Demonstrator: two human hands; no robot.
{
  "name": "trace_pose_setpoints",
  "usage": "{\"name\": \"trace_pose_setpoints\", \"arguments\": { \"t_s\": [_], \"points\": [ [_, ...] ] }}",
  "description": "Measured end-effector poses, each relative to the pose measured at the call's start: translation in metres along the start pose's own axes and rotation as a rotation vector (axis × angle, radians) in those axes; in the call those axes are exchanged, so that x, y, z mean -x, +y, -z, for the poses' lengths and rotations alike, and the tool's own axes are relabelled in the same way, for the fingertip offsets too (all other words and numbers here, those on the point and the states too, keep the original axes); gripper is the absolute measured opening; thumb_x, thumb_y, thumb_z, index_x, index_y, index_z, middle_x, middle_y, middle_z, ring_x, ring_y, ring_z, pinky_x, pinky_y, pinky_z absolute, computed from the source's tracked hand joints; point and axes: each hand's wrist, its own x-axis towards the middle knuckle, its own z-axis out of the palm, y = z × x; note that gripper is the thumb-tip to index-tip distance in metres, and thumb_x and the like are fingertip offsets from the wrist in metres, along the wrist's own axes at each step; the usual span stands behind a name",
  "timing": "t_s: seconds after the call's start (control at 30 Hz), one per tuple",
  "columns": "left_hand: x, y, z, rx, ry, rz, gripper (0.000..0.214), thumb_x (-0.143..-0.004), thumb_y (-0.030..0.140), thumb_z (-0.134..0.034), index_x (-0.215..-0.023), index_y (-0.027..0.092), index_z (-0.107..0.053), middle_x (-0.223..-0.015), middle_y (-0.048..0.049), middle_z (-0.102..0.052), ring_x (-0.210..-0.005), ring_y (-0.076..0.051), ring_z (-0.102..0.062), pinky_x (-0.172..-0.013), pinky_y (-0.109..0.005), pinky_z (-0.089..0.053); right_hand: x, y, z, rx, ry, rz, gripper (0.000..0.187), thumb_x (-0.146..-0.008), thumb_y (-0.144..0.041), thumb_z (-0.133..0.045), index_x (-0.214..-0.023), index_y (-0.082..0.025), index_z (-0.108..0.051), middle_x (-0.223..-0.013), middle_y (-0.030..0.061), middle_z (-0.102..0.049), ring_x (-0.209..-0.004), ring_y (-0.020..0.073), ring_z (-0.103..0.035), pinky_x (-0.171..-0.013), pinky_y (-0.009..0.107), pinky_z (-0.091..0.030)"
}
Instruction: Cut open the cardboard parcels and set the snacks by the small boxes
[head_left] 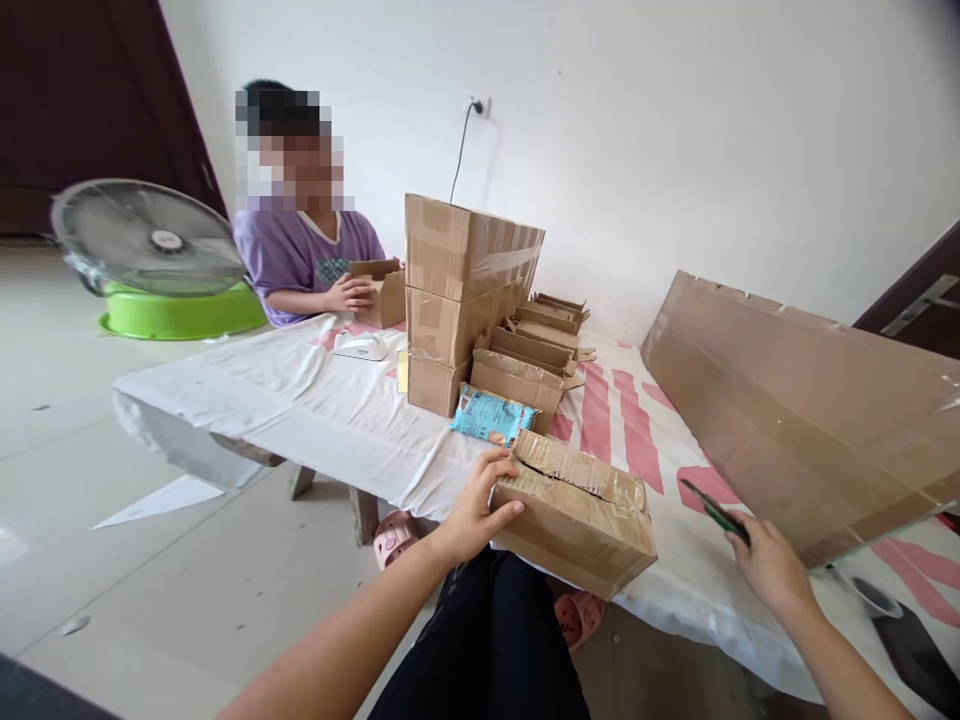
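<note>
My left hand [480, 505] grips the near left end of a taped cardboard box [581, 520] that sits at the table's front edge, fingers wrapped over its corner. My right hand [765, 560] is closed round a thin dark tool [716, 510], its tip pointing up and left, a little to the right of that box. A blue packet [491, 415] lies just behind the box.
A stack of three taped boxes [457, 300] and several folded cartons [536, 350] stand mid-table. A large flat cardboard sheet [810, 410] leans at right. Across the table [315, 420], a person in a purple shirt [300, 250] holds a small box. A fan [146, 240] stands left.
</note>
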Motion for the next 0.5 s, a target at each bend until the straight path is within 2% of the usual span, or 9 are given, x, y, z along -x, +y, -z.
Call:
{"name": "trace_pose_setpoints", "arguments": {
  "t_s": [0.03, 0.1, 0.17, 0.23, 0.3, 0.37, 0.43, 0.5],
  "points": [
    [0.000, 0.000, -0.001, 0.014, 0.006, -0.001, 0.038, -0.088, 0.050, -0.054, -0.114, 0.022, -0.051, -0.134, -0.0143, -0.041, -0.132, -0.030, -0.038, -0.110, -0.050, -0.032, -0.008, -0.013, 0.015, -0.005, 0.062, 0.036, 0.042, -0.084, -0.035, -0.040, -0.114, -0.016, -0.063, -0.101, 0.0159, -0.066, -0.096, 0.0329, -0.063, -0.082, 0.046, -0.051],
    [0.001, 0.000, -0.003, 0.038, 0.019, -0.002, 0.038, -0.088, 0.051, -0.054, -0.112, 0.022, -0.051, -0.133, -0.0143, -0.041, -0.132, -0.030, -0.038, -0.110, -0.050, -0.031, -0.023, -0.052, 0.048, -0.067, 0.187, 0.226, 0.040, -0.087, -0.034, -0.041, -0.119, -0.018, -0.060, -0.106, 0.0142, -0.063, -0.098, 0.0309, -0.061, -0.084, 0.044, -0.050],
    [0.001, 0.001, -0.003, 0.051, 0.029, 0.006, 0.039, -0.087, 0.052, -0.054, -0.112, 0.022, -0.050, -0.133, -0.0142, -0.042, -0.132, -0.031, -0.038, -0.110, -0.051, -0.030, -0.033, -0.103, 0.078, -0.126, 0.272, 0.438, 0.035, -0.090, -0.031, -0.045, -0.121, -0.021, -0.059, -0.111, 0.0124, -0.060, -0.099, 0.0280, -0.059, -0.087, 0.042, -0.048],
    [0.001, 0.001, -0.004, 0.051, 0.034, 0.015, 0.040, -0.087, 0.052, -0.054, -0.113, 0.022, -0.050, -0.133, -0.0141, -0.042, -0.132, -0.031, -0.037, -0.111, -0.051, -0.029, -0.037, -0.157, 0.100, -0.129, 0.316, 0.657, 0.032, -0.091, -0.025, -0.048, -0.121, -0.022, -0.059, -0.108, 0.0104, -0.059, -0.098, 0.0262, -0.058, -0.088, 0.041, -0.045],
    [0.001, 0.000, -0.005, 0.045, 0.040, 0.015, 0.040, -0.087, 0.052, -0.055, -0.113, 0.022, -0.050, -0.133, -0.0141, -0.042, -0.133, -0.032, -0.037, -0.110, -0.052, -0.029, -0.037, -0.204, 0.110, -0.075, 0.305, 0.849, 0.031, -0.092, -0.019, -0.049, -0.121, -0.023, -0.060, -0.104, 0.0083, -0.061, -0.096, 0.0244, -0.056, -0.086, 0.040, -0.042],
    [0.001, -0.001, -0.006, 0.039, 0.051, 0.003, 0.040, -0.087, 0.051, -0.055, -0.113, 0.021, -0.050, -0.133, -0.0143, -0.042, -0.132, -0.032, -0.038, -0.110, -0.051, -0.029, -0.035, -0.238, 0.112, -0.011, 0.305, 0.978, 0.032, -0.092, -0.011, -0.046, -0.117, -0.022, -0.063, -0.100, 0.0074, -0.061, -0.088, 0.0211, -0.055, -0.083, 0.037, -0.039],
    [0.002, -0.002, -0.007, 0.038, 0.064, -0.016, 0.039, -0.087, 0.050, -0.055, -0.113, 0.021, -0.050, -0.133, -0.0144, -0.042, -0.131, -0.031, -0.039, -0.110, -0.050, -0.030, -0.034, -0.256, 0.111, 0.061, 0.312, 1.057, 0.034, -0.091, -0.006, -0.042, -0.112, -0.019, -0.065, -0.095, 0.0078, -0.062, -0.084, 0.0197, -0.053, -0.081, 0.036, -0.037],
    [0.002, -0.003, -0.007, 0.037, 0.070, -0.028, 0.038, -0.088, 0.049, -0.054, -0.113, 0.021, -0.050, -0.133, -0.0144, -0.042, -0.131, -0.030, -0.039, -0.110, -0.049, -0.031, -0.033, -0.260, 0.112, 0.136, 0.315, 1.103, 0.034, -0.090, -0.003, -0.040, -0.107, -0.017, -0.066, -0.091, 0.0080, -0.062, -0.082, 0.0192, -0.051, -0.081, 0.036, -0.035]
  ]
}}
